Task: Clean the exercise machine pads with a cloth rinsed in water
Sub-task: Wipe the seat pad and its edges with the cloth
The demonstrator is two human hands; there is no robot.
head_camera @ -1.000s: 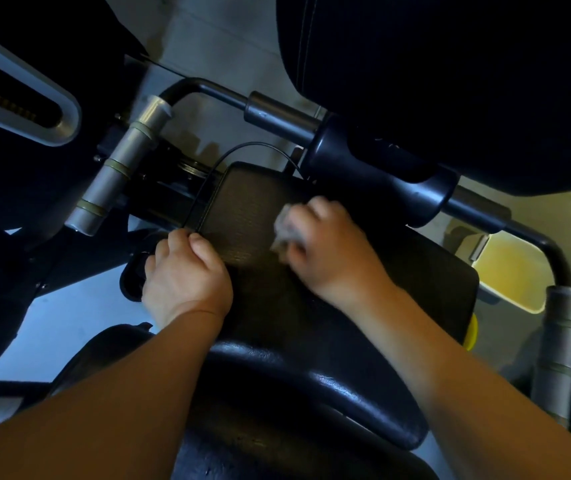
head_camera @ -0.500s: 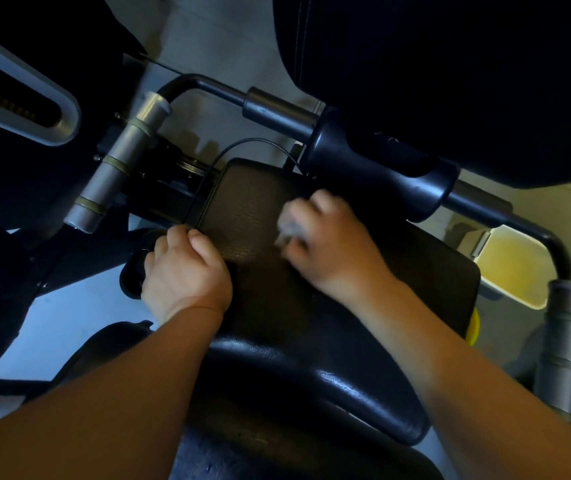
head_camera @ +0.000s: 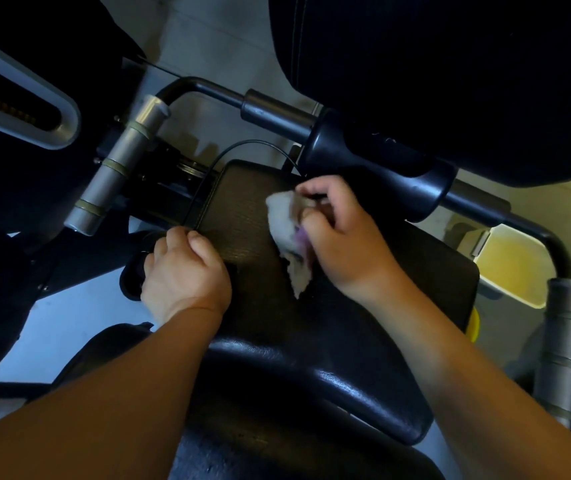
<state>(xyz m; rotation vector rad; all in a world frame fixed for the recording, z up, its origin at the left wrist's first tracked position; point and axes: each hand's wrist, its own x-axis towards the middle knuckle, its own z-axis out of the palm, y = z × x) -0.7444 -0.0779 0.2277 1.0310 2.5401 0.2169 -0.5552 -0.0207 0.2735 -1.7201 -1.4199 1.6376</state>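
Dim gym corner, pale floor [head_camera: 207, 46] under the machine: flat black pad [head_camera: 242, 216] mid-scene, left hand [head_camera: 187, 268] clenched over its left edge right beside a thin black cable [head_camera: 242, 145], right hand [head_camera: 342, 237] pinching a bunched white cloth [head_camera: 287, 233] that hangs down onto the pad just near of the black roller [head_camera: 381, 168]. Risks: the cloth is held by a few fingers only, so a hard stroke could pull it loose or jam it under the roller, and a shift of the left grip could snag the cable. Can't tell how wet the cloth is; if dripping, water likely runs off the left edge into the mechanism below.
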